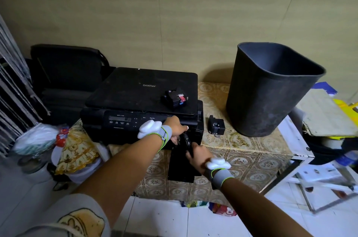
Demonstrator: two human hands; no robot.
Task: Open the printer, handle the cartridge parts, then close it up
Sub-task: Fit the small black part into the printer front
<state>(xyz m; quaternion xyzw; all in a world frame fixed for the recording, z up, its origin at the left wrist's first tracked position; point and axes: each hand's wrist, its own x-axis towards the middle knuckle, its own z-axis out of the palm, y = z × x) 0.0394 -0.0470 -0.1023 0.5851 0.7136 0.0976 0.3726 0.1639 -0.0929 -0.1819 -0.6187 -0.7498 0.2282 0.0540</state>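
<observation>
A black Brother printer point(135, 89) sits on a table covered with a patterned cloth point(242, 151). One cartridge with a red label point(175, 98) lies on the printer's lid. A second black cartridge part point(216, 125) rests on the cloth to the right of the printer. My left hand point(177, 127) reaches into the cartridge bay at the printer's front right corner, fingers hidden inside. My right hand point(197, 154) grips the small black cartridge door point(187, 141), which hangs swung out from that corner. The paper tray point(180, 163) juts out below.
A tall dark waste bin point(271, 89) stands on the table right of the printer. A black chair point(65, 74) is behind on the left, with bags and a patterned bundle point(75, 149) beside it. Cluttered papers and boards point(327, 112) lie at the right.
</observation>
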